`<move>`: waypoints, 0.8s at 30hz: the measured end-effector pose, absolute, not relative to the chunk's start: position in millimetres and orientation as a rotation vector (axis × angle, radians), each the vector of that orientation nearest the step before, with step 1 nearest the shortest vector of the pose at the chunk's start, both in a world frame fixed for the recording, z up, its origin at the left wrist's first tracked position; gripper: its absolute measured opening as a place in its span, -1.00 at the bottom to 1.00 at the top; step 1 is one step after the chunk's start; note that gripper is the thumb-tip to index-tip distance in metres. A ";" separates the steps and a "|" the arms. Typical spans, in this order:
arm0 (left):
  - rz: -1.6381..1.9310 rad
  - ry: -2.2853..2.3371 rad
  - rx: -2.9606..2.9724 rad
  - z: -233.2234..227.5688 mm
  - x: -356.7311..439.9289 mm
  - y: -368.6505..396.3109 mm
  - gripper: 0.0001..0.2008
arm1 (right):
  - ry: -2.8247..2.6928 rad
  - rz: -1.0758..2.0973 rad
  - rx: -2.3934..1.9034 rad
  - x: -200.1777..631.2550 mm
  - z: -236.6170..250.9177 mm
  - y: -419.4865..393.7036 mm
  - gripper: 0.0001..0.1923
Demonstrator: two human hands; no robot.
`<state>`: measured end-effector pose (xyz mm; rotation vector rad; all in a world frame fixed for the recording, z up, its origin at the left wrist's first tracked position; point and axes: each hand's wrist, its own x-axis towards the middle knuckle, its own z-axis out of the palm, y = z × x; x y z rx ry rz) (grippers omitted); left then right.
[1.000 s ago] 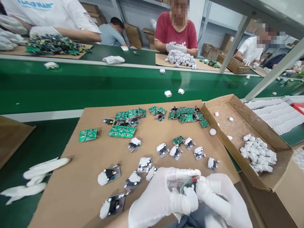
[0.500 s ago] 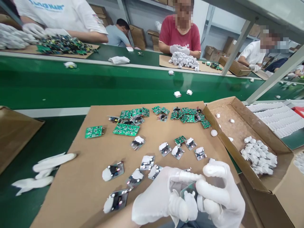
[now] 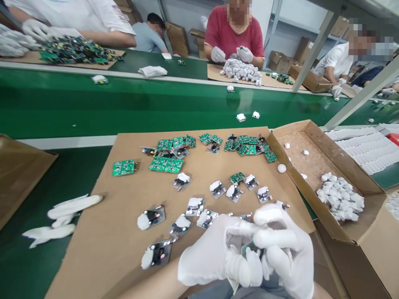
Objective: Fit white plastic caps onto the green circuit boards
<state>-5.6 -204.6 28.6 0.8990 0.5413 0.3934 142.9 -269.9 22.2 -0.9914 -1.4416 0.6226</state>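
Both of my hands wear white gloves and meet at the lower middle, close to my body. My left hand [image 3: 208, 251] is closed round a small green circuit board [image 3: 248, 248], mostly hidden by the fingers. The curled fingers of my right hand [image 3: 288, 251] press against the same board from the right. Just beyond my hands, several circuit boards with white putty-like lumps on them, such as one board [image 3: 195, 206], lie on the cardboard sheet [image 3: 109, 232].
Green bare boards [image 3: 166, 164] lie along the sheet's far edge. At right, a cardboard tray [image 3: 327, 218] holds a heap of white lumps [image 3: 341, 198]. Loose white gloves [image 3: 75, 207] lie at left. Beyond runs a green conveyor belt [image 3: 149, 106], with gloved co-workers behind it.
My hands have drawn closer together, and my right fingers have moved left over the board. On the belt, the boards with white lumps have shifted right. The co-worker opposite has parted their hands.
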 end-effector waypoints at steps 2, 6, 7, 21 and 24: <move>0.375 0.541 0.921 26.9 -6.6 -204.3 -0.75 | -1.460 0.695 -0.975 142.8 26.5 -269.3 -0.79; 0.360 0.576 0.976 30.1 -6.2 -203.4 -0.71 | -1.583 0.771 -0.998 156.9 26.2 -272.6 -0.62; 0.358 0.573 0.997 32.2 -5.6 -203.3 -0.68 | -1.606 0.779 -0.986 160.9 25.8 -273.3 -0.57; 0.635 0.795 0.973 77.1 19.3 -248.3 -0.79 | -1.909 0.287 -0.844 170.7 72.4 -273.9 -0.26; 0.727 0.794 0.933 72.8 27.7 -253.2 -0.68 | -1.832 0.297 -0.822 173.4 66.9 -275.8 -0.34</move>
